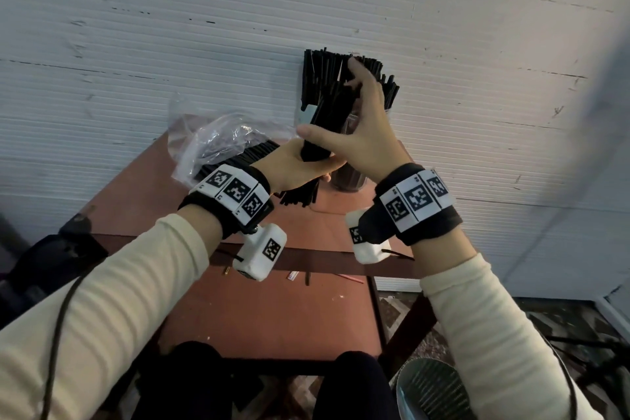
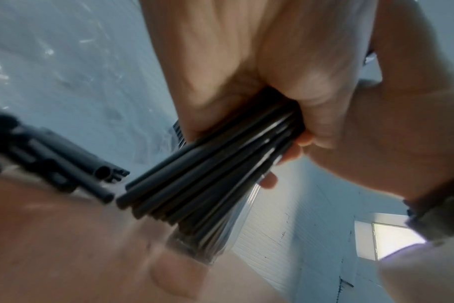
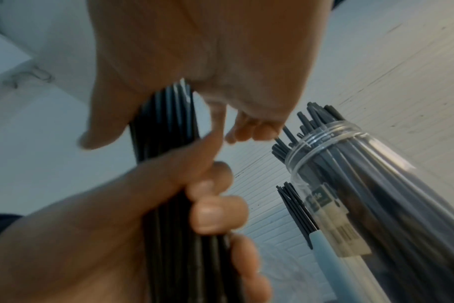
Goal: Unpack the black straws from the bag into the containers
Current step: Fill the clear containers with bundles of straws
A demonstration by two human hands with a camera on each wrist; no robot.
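Observation:
My left hand [image 1: 300, 164] grips a thick bundle of black straws [image 1: 327, 119] near its lower end and holds it tilted over the table. My right hand [image 1: 358, 119] lies against the bundle's upper part, thumb spread and fingers stretched up to the straw tips. From the left wrist the bundle [image 2: 202, 174] shows inside the curled fingers [image 2: 301, 139]. The right wrist view has the left hand [image 3: 117, 225] round the bundle [image 3: 166, 127]. The clear bag [image 1: 221, 140] lies at the left with more straws inside. A clear jar [image 3: 363, 184] packed with straws stands behind.
A second container [image 1: 306, 112] with a pale blue label stands left of the jar against the white wall [image 1: 170, 27]. The red-brown table [image 1: 272, 310] carries a few scraps near its crossbar. A ribbed metal bin [image 1: 429, 389] stands on the floor at lower right.

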